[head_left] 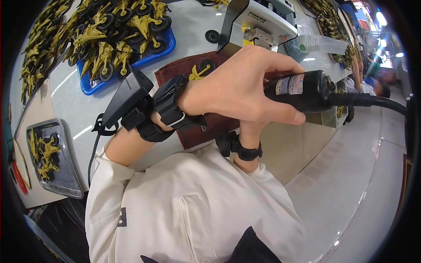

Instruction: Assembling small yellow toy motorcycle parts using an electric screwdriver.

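Note:
My left hand [245,85] reaches across from the left, its fingers closed round a black corded power tool [285,87] with labels on its side. The tool's thick cable runs off to the right, and its working end is hidden by the hand. My right hand [252,125] is mostly covered by the left one; only its wrist side shows, so I cannot see its fingers. Past my left wrist, a yellow toy motorcycle part [198,73] with a black wheel [207,66] lies on a dark red cloth [169,70].
A blue tray [90,90] heaped with yellow toy motorcycles stands at far left, with more piled beyond. A metal tray [72,186] holds several. A loose black wheel [212,36] lies by a white machine [258,19]. A clear bag [324,44] and another person [370,85] are to the right.

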`<state>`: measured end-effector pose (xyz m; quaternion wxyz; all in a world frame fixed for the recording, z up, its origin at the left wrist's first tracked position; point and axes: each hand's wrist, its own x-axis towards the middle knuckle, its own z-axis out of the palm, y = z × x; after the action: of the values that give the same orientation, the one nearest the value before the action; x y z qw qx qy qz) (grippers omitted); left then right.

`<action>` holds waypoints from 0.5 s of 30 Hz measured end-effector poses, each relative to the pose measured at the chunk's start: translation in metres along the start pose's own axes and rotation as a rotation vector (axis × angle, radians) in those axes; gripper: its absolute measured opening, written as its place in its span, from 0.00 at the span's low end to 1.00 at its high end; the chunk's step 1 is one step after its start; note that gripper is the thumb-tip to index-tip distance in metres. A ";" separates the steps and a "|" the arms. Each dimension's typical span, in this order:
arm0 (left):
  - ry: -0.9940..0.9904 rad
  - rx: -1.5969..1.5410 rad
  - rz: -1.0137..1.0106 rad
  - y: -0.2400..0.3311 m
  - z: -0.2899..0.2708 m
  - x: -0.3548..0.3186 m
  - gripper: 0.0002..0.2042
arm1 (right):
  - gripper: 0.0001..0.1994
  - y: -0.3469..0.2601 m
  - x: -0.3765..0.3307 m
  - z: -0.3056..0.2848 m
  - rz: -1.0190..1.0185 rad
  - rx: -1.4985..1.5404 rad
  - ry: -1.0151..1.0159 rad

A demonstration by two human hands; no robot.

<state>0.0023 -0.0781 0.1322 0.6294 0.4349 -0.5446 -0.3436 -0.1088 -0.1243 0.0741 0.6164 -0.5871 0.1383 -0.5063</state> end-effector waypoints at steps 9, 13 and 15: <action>0.026 0.023 -0.019 0.003 0.002 -0.001 0.25 | 0.30 -0.002 0.001 0.001 -0.012 -0.016 0.010; 0.066 -0.021 0.044 -0.001 0.011 0.003 0.25 | 0.30 -0.004 0.002 0.000 -0.019 -0.026 0.018; 0.110 -0.057 0.080 -0.005 0.014 0.002 0.27 | 0.30 -0.004 0.002 0.000 -0.030 -0.046 0.025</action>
<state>-0.0113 -0.0846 0.1288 0.6835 0.4129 -0.5165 -0.3091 -0.1102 -0.1250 0.0786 0.5934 -0.5968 0.1486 -0.5193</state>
